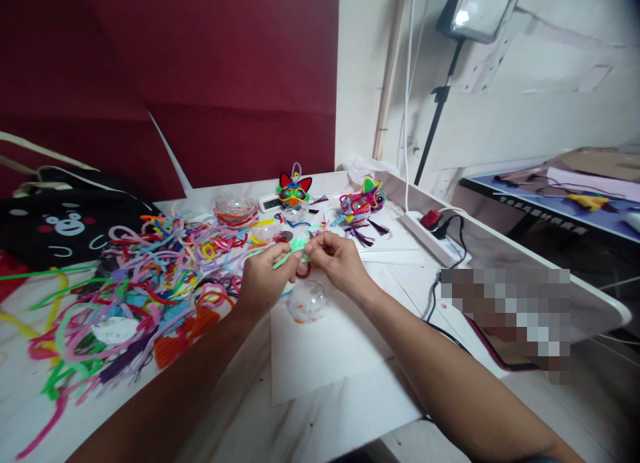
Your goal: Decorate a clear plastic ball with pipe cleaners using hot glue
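Note:
My left hand [264, 277] pinches a bright green pipe cleaner [298, 244] between thumb and forefinger. From the other side my right hand [340, 261] has its fingertips closed on the same green piece, close to the left thumb. Its exact shape is partly covered by the fingers. Just below both hands a clear plastic ball or dome [307, 301] with a few coloured bits in it rests on a white sheet [325, 363]. Behind the hands stand a colourful animal-head figure [293, 191] with red ears and a second figure [363, 203] with dark purple tassels.
A tangled heap of coloured pipe cleaners [150, 276] covers the table's left side, with orange tassels [193, 333] near my left forearm. A stacked clear bowl [236, 211] and a small digital timer [271, 203] sit behind. On the right lie a power strip [435, 239] and black cables.

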{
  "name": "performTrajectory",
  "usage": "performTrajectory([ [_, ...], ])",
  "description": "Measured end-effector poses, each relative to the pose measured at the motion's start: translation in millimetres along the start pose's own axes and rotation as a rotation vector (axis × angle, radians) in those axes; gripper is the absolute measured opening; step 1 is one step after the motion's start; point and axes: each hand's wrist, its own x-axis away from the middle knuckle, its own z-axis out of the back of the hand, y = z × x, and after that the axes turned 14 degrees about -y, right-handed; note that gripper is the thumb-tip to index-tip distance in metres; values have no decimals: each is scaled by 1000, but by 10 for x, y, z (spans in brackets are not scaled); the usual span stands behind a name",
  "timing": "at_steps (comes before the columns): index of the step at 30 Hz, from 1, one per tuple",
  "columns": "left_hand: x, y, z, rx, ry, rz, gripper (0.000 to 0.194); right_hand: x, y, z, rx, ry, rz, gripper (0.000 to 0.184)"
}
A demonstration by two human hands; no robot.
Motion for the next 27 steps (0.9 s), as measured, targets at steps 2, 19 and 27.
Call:
performTrajectory([
  [2, 15, 10, 12, -88, 31, -25, 22, 17, -12, -10, 110, 23, -4, 15],
  [19, 42, -184, 9, -879, 2, -394, 29, 99, -66, -98, 631, 17, 147, 12],
  [27, 18, -146, 62, -700, -77, -422, 27, -62, 89, 131, 103, 214, -26, 12],
])
